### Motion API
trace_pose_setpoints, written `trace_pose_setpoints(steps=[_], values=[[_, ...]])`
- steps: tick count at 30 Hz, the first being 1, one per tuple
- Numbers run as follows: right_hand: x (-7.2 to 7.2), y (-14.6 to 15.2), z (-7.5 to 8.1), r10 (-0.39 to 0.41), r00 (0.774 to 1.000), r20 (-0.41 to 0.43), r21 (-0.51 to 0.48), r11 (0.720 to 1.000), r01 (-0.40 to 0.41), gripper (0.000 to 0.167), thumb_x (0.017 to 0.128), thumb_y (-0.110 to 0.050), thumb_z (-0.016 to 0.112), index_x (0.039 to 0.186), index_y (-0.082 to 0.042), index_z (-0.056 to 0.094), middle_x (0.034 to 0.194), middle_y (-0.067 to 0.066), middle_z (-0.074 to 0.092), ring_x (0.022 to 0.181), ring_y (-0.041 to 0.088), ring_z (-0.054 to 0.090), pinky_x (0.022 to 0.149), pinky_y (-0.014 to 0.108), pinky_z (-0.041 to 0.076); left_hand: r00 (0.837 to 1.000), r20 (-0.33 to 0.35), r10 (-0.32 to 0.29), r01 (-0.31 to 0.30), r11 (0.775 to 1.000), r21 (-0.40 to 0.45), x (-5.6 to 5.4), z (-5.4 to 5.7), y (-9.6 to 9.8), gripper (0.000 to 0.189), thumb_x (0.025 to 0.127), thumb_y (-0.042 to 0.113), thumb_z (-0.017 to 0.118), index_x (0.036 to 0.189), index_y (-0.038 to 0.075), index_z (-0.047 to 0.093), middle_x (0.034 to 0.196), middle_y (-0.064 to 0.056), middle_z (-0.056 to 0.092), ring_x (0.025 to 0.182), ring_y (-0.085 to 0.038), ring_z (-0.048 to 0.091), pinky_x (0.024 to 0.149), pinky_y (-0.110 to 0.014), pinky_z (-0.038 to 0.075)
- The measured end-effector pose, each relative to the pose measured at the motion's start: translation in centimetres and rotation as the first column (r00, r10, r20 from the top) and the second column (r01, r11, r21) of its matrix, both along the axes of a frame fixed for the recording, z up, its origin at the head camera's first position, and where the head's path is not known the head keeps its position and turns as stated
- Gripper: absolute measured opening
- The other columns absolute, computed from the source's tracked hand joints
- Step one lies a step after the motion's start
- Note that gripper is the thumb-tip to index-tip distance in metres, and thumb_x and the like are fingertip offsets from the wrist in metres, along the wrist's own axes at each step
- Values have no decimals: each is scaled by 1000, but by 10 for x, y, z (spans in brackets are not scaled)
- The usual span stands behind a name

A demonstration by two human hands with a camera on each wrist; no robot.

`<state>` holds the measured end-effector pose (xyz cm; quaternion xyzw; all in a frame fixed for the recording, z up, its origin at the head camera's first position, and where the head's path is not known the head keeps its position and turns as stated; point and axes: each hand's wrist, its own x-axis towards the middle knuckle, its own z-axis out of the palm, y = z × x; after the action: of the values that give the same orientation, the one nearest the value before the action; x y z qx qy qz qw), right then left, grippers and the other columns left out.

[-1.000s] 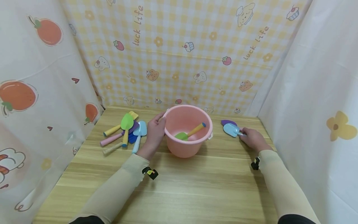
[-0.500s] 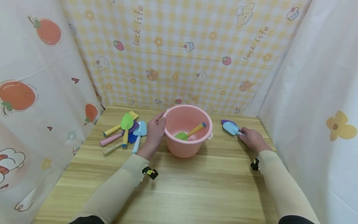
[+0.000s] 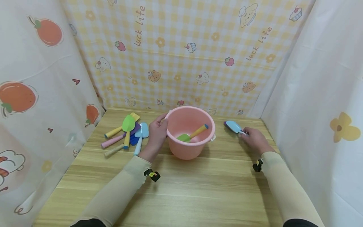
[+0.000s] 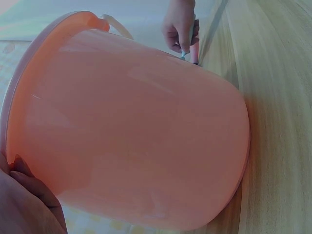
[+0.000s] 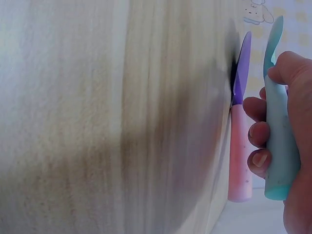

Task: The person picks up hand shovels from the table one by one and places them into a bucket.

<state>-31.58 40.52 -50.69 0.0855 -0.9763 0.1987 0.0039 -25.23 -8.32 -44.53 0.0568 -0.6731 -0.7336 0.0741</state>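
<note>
We log the blue shovel (image 3: 233,126) newly tilted, apparently free to move, right hand (image 3: 256,140) fingers clamped on its handle, left hand (image 3: 157,134) fingers gripping the bucket (image 3: 185,152) rim

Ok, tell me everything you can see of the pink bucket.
The pink bucket looks like smooth, glossy plastic, round and narrowing toward its base, with a thick rim and a whitish handle at its side. It stands upright on the wood-look table. The left hand holds its rim; inside is a green shovel with a yellow, blue-tipped grip.
</note>
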Motion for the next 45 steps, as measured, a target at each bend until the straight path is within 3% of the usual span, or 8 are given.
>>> trace_pose_setpoints(steps=[11,18,21,25,30,34,41,45], values=[[-4,-7,5,24,998,-51,-18,1000,-25,22,108,-24,65,117,-5,72,98,15,74,84,32,64,78,54,52,1000,1,0,0,1000,-9,0,-1,0,42,113,35,62,151,20,69,71,-7,59,64,-15,61,63,-24,57],[-5,-17,18,38,995,-90,-44,998,-42,25,108,-25,67,117,-2,72,97,14,73,84,31,62,78,50,50,1000,6,-2,2,1000,0,0,-1,1,41,113,36,61,151,21,69,98,-35,68,93,-51,70,67,-25,61],[-5,-21,25,34,996,-84,-54,998,-39,28,109,-27,67,118,-1,73,99,14,74,86,31,63,78,48,50,1000,10,-5,5,1000,-5,0,-1,1,42,113,38,61,151,23,69,102,-37,67,100,-55,68,68,-26,61],[-6,-28,35,25,998,-62,-79,996,-30,29,110,-27,66,119,0,73,104,16,75,90,32,65,80,46,52,1000,4,2,-2,1000,-13,-1,-3,1,41,113,38,62,150,23,70,94,-32,66,88,-47,69,65,-25,59],[-6,-40,47,30,999,-40,-126,991,-35,29,109,-26,66,120,0,73,106,16,75,89,31,65,77,43,53,1000,-5,13,-13,1000,-3,-3,-3,1,40,112,34,63,149,21,71,85,-29,62,68,-24,64,60,-24,56],[-3,-49,58,51,996,-73,-134,989,-60,27,108,-22,67,120,1,73,102,15,75,84,29,63,73,41,51,1000,-5,16,-16,1000,3,-3,-3,1,40,112,34,63,149,20,71,84,-29,61,67,-23,64,60,-24,56],[3,-68,79,96,988,-124,-123,986,-111,15,105,-15,67,110,-2,71,88,10,68,76,26,59,68,41,49,1000,-7,15,-15,1000,-12,-2,-3,1,40,112,33,63,148,21,72,66,-1,56,59,-14,58,59,-28,55],[8,-80,92,107,986,-129,-115,986,-122,16,106,-17,68,111,-2,71,89,10,68,76,26,59,67,41,49,1000,-14,7,-7,1000,-2,-2,-2,0,40,112,33,63,149,20,71,67,-3,57,59,-14,59,58,-26,55]])
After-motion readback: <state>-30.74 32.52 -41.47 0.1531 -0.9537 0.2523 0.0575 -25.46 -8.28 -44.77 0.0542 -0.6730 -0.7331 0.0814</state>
